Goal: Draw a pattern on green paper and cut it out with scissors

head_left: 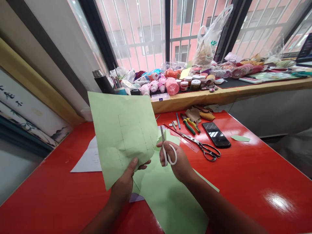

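My left hand (125,182) grips a light green sheet of paper (114,133) by its lower edge, thumb in front and fingers behind. Thin pencil lines, some of them dashed, run over the raised sheet. In my right hand (179,162) is a small pair of scissors (172,155) with white handles, fingers through the loops. Their blades point up, appear closed and stand just right of the sheet's edge. Beneath both hands, a larger green sheet (170,198) lies on the red table (248,182).
Right of centre lie large scissors (209,151), a black phone (216,135), pliers (188,126) and a small green paper scrap (240,138). A white sheet (86,159) is at left. Along the back, a ledge (234,92) carries jars (195,85), yarn and a black flask (103,83).
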`<move>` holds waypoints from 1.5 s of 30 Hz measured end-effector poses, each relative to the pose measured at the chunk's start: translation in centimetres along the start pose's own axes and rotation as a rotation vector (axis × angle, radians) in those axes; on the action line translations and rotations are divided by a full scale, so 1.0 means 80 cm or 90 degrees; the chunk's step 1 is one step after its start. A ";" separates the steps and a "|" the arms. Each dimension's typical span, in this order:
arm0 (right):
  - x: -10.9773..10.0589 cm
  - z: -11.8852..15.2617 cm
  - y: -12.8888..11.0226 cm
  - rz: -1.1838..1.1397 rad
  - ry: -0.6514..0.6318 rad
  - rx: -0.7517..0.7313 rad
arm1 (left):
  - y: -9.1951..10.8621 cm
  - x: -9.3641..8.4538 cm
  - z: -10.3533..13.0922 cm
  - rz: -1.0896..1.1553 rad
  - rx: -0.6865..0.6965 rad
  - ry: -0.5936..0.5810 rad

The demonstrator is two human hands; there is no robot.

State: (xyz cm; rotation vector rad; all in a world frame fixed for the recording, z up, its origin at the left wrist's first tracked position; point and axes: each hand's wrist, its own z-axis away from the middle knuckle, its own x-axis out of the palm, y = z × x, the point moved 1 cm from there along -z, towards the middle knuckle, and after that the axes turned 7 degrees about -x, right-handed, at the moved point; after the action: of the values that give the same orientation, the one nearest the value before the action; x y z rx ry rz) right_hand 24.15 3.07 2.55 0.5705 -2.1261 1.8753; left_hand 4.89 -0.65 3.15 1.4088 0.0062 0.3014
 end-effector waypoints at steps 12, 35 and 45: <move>-0.017 -0.012 -0.014 0.306 0.026 -0.055 | 0.039 -0.002 -0.030 0.040 0.039 0.030; -0.022 -0.016 -0.010 1.079 -0.184 0.165 | 0.032 -0.032 -0.053 0.147 -0.004 0.058; -0.034 -0.011 -0.026 1.051 -0.234 0.160 | 0.035 -0.034 -0.056 0.185 -0.029 0.076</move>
State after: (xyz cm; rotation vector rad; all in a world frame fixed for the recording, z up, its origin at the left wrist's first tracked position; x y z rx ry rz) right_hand 27.43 4.11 3.36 -1.4232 -2.8520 2.8137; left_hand 0.92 3.52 4.64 1.3444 -0.1073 0.6225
